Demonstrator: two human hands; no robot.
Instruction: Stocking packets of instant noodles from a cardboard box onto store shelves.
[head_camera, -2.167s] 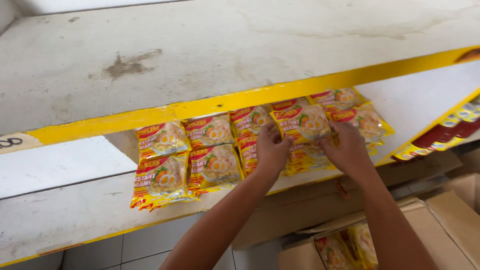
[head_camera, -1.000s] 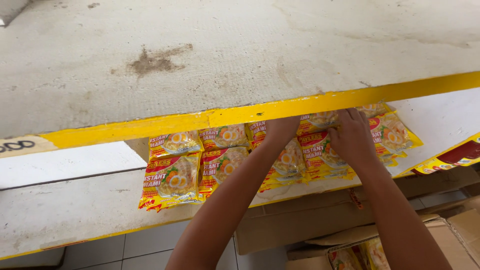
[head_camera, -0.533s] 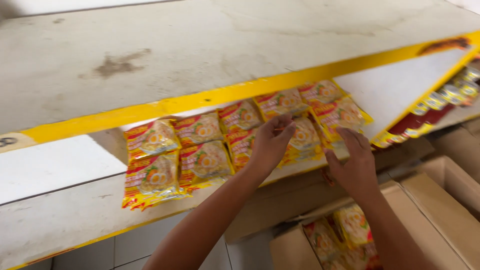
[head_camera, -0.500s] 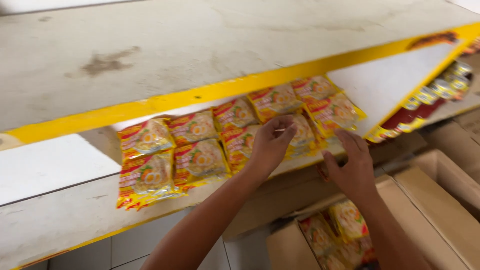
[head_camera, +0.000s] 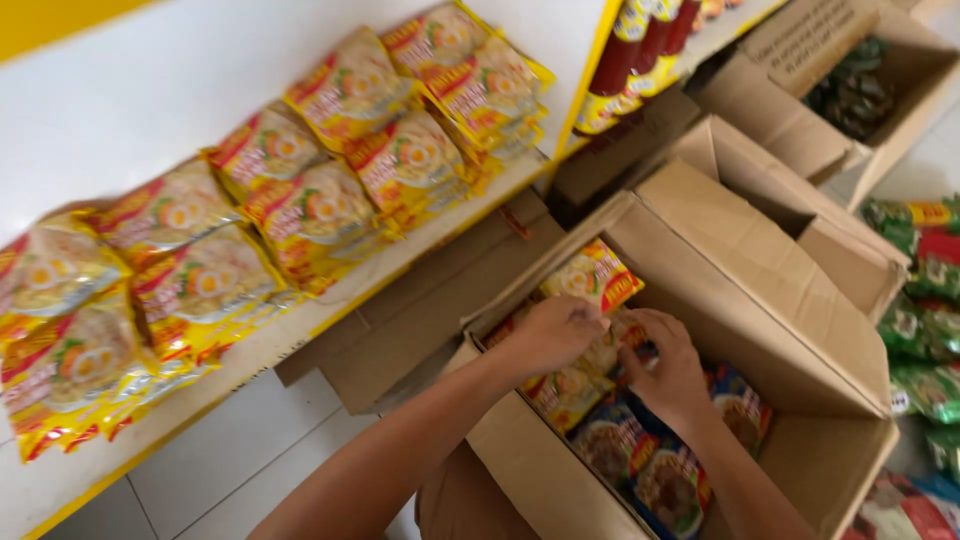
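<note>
Both my hands reach down into an open cardboard box (head_camera: 760, 270) on the floor. My left hand (head_camera: 552, 333) closes on yellow noodle packets (head_camera: 590, 280) standing at the box's far side. My right hand (head_camera: 672, 372) rests on the packets beside it, fingers curled among them. Dark blue packets (head_camera: 640, 465) fill the nearer part of the box. Rows of yellow noodle packets (head_camera: 300, 190) lie on the white shelf (head_camera: 110, 120) up to the left.
A second open cardboard box (head_camera: 850, 70) with dark green packs stands at the upper right. Red sachets (head_camera: 640, 50) hang on the neighbouring shelf. Green packets (head_camera: 920, 300) are piled at the right edge. White floor tiles (head_camera: 230, 450) show below the shelf.
Both hands have left the packets on the shelf and dropped into the cardboard box. My view has swung down and right toward the box.
</note>
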